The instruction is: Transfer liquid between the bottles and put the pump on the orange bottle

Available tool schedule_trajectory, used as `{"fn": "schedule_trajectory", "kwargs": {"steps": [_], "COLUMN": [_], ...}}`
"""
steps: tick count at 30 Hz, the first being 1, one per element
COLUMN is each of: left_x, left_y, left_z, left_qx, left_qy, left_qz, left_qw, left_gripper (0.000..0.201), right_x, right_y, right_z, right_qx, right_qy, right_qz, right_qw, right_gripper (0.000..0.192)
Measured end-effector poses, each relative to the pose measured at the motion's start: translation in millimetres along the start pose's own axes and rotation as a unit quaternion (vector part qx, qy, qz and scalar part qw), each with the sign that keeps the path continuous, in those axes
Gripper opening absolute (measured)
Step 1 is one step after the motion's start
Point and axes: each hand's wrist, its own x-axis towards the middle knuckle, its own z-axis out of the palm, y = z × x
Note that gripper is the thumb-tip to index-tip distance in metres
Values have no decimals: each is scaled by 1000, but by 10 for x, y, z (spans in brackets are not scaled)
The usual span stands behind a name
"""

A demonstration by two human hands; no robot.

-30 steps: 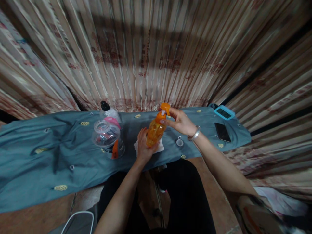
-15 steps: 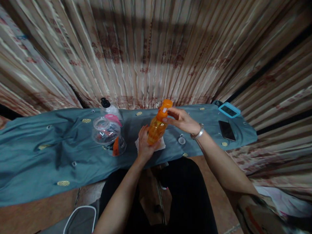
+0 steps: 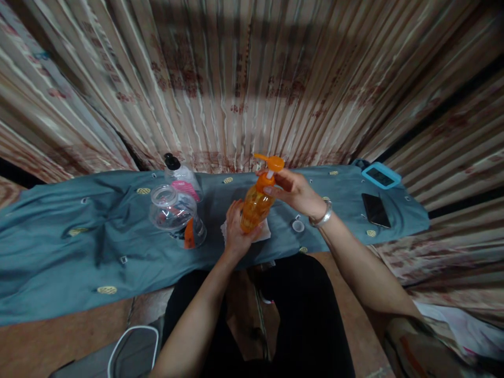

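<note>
Translucent orange plastic pump bottle (image 3: 255, 210), held by both hands, leans with its pump head to the right, above a crumpled white tissue (image 3: 265, 230) on the teal patterned cloth (image 3: 98, 252); whether its base touches down is hidden. The left hand (image 3: 238, 233) is half closed, its fingers and thumb curved round the bottle's lower body. The right hand (image 3: 294, 193) is partly closed, thumb and fingers bent about the orange collar beneath the pump head. Right of the bottle lies a small round white cap (image 3: 298, 226); left of it stands a clear, wide-necked plastic container (image 3: 173, 210).
</note>
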Motion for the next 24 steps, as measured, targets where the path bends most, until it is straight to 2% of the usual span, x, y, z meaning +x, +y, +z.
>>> {"fn": "schedule_trajectory", "kwargs": {"steps": [3,5,7,10,12,18,20,24], "left_x": [0,-1,-2,-5,-6,-6,-7,-11], "left_y": [-9,-13,-13,-11,-14,-36,-40,-43], "left_z": [-3,-4,-4,-6,-7,0,4,9], "left_qx": [2,6,9,5,2,4,1,-3], "left_qy": [-3,-2,-3,-5,-6,1,2,-4], "left_qz": [1,0,-4,-6,-2,2,0,2], "left_qw": [1000,1000,1000,1000,1000,1000,1000,1000], "left_gripper": [73,74,75,75,74,73,74,76], "right_x": [7,-8,-27,-32,-16,-3,-22,-47], "right_y": [40,34,3,-43,-44,19,15,-16], "right_z": [43,30,-15,-80,-81,62,73,-9], "right_qx": [-31,-41,-33,-16,-19,-76,-84,-65], "right_qy": [57,63,32,-25,-29,78,89,34], "right_qz": [-1,-3,-6,-14,-19,-18,-16,-19], "right_qw": [998,997,999,999,999,994,992,997], "right_gripper": [58,64,66,55,49,46,45,53]}}
